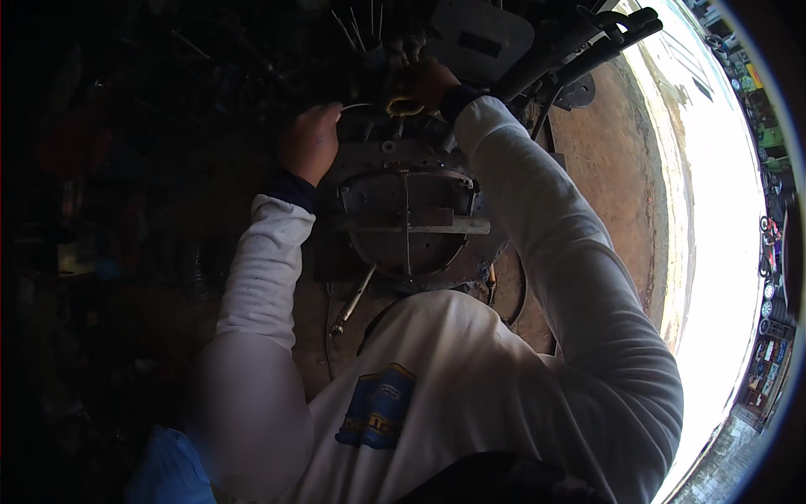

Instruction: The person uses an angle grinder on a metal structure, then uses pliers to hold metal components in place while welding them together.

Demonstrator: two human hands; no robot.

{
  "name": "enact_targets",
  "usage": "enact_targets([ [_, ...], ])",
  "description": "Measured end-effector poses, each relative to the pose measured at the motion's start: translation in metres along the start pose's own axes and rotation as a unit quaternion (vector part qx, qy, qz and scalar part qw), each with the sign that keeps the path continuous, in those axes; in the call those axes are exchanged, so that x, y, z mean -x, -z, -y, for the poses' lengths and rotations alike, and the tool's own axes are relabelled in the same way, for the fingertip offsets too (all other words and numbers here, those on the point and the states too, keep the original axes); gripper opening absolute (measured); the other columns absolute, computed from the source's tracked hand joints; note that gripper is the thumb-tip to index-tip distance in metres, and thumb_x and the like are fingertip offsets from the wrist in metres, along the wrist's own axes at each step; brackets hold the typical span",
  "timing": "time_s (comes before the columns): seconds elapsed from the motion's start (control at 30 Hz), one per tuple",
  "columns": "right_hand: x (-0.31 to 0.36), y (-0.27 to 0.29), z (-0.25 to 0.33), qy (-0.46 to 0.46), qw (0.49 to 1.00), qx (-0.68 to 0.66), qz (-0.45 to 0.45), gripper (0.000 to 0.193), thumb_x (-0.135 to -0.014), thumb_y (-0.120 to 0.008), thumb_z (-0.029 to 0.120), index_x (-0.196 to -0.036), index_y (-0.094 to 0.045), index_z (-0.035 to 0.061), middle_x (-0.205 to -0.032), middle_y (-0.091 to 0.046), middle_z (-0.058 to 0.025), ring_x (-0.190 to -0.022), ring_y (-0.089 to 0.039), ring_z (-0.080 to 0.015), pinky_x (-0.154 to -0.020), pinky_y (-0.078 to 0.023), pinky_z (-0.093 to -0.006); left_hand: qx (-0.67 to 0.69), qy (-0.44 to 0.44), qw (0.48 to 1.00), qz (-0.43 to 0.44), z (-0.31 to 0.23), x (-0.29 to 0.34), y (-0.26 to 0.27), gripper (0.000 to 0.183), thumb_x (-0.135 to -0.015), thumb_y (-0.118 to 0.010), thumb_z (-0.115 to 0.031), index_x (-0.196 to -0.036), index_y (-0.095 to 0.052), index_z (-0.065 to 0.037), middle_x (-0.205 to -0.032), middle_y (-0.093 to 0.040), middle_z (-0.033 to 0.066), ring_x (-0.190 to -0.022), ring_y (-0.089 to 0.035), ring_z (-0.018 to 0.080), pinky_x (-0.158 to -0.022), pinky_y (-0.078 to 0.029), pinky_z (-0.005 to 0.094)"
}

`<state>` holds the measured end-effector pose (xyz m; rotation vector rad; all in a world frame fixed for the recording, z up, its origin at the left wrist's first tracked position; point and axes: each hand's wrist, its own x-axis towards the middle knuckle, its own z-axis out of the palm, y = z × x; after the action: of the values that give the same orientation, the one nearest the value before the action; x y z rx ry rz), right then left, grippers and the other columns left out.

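Note:
At the far side of a dark metal work surface, my left hand (pixel 311 144) is closed, its thumb toward the right. A thin, pale, curved strip (pixel 359 106) runs rightward from its fingertips; what lies inside the fist is hidden. My right hand (pixel 431 84) reaches into deep shade at the far edge, beside a yellowish, ring-shaped opening (pixel 405 107) that looks like a cuff or rim. Its fingers are too dark to read. Nearer me lies a round metal frame (pixel 408 267) with a crossing rod and a flat metal bar (pixel 470 225) across it.
A slim metal tool (pixel 353 301) leans at the near edge. Several thin rods (pixel 357 29) stand upright at the back. Dark tubes (pixel 579 52) and a grey plate (pixel 480 38) rise at the far right. Brown ground (pixel 600 160) stretches beyond, toward bright daylight.

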<state>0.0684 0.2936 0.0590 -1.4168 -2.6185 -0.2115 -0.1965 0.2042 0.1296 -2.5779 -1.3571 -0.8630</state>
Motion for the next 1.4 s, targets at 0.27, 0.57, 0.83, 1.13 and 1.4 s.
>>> enact_targets([
  [0.27, 0.018, 0.063, 0.027, -0.06, 0.992, -0.108, -0.028, 0.04, -0.086, -0.064, 0.039, -0.123, -0.064, 0.022, -0.121, -0.064, -0.0065, -0.108, -0.064, -0.0272, -0.089, -0.053, -0.0391, 0.239, 0.16, 0.951, 0.114, 0.031, 0.025, 0.05, 0.019, -0.091, -0.06, -0.013, -0.105, -0.068, -0.002, -0.087, -0.07, 0.0132, -0.079, -0.068, 0.0239, -0.072, -0.051, 0.0315],
  [0.57, 0.071, 0.143, 0.108, -0.007, 0.99, -0.13, -0.045, 0.031, -0.087, -0.064, 0.04, -0.102, -0.071, 0.0143, -0.092, -0.07, -0.0084, -0.086, -0.069, -0.0288, -0.073, -0.055, -0.0421, 0.176, -0.031, 0.968, 0.177, -0.05, -0.013, 0.066, 0.025, -0.086, -0.066, -0.012, -0.11, -0.065, -0.003, -0.097, -0.069, 0.0166, -0.086, -0.067, 0.0336, -0.075, -0.052, 0.0363],
  [0.83, 0.135, 0.12, 0.076, 0.019, 0.999, -0.02, -0.026, 0.017, -0.087, -0.064, 0.024, -0.101, -0.071, 0.0172, -0.097, -0.068, -0.0025, -0.093, -0.065, -0.0225, -0.083, -0.053, -0.0353, 0.211, -0.078, 0.942, 0.248, -0.051, -0.005, 0.057, 0.021, -0.085, -0.068, -0.015, -0.101, -0.066, -0.003, -0.094, -0.068, 0.0169, -0.087, -0.066, 0.0354, -0.076, -0.052, 0.0413],
  [1.13, 0.151, 0.097, 0.083, 0.07, 0.997, 0.032, -0.029, 0.019, -0.085, -0.063, 0.017, -0.103, -0.069, 0.0175, -0.104, -0.067, 0.003, -0.098, -0.064, -0.0174, -0.087, -0.052, -0.0328, 0.165, -0.145, 0.951, 0.218, -0.044, 0.002, 0.031, 0.025, -0.086, -0.067, -0.016, -0.108, -0.067, -0.004, -0.098, -0.069, 0.0149, -0.092, -0.066, 0.0325, -0.081, -0.052, 0.0377],
  [1.4, 0.147, 0.079, 0.078, 0.003, 0.999, -0.043, 0.003, 0.017, -0.085, -0.063, 0.017, -0.101, -0.069, 0.0165, -0.106, -0.067, 0.0045, -0.097, -0.064, -0.017, -0.083, -0.053, -0.0301, 0.187, -0.124, 0.939, 0.261, -0.031, 0.007, 0.02, 0.025, -0.086, -0.067, -0.014, -0.109, -0.067, -0.005, -0.101, -0.069, 0.0134, -0.094, -0.066, 0.0302, -0.083, -0.052, 0.0367],
])
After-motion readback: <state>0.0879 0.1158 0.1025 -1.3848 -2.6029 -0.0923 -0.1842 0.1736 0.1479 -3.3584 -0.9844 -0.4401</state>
